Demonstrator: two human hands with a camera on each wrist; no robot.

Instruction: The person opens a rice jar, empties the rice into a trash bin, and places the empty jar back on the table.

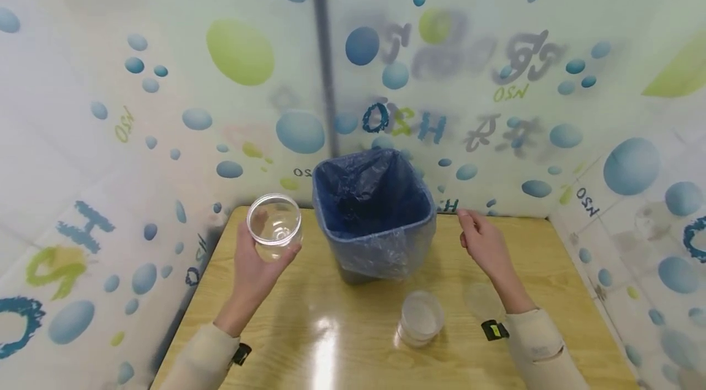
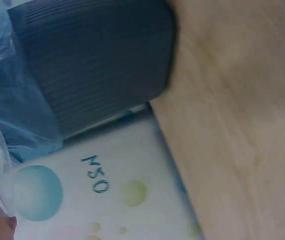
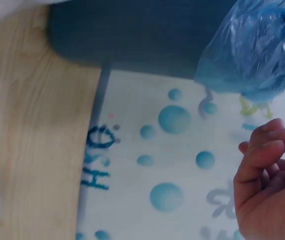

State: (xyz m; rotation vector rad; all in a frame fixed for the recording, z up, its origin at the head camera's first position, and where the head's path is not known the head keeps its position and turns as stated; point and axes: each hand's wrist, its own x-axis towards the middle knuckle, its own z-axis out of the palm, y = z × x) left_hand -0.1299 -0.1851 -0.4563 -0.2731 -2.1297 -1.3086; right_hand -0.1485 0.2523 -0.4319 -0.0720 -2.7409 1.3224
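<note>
At nine o'clock from bin, left hand fingers clasp clear jar, probably light, best held mid-body; right hand fingers curl, empty.

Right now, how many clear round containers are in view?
2: the held container in the left hand, and the standing container on the table before the lined bin. Others could be hidden inside the bin.
</note>
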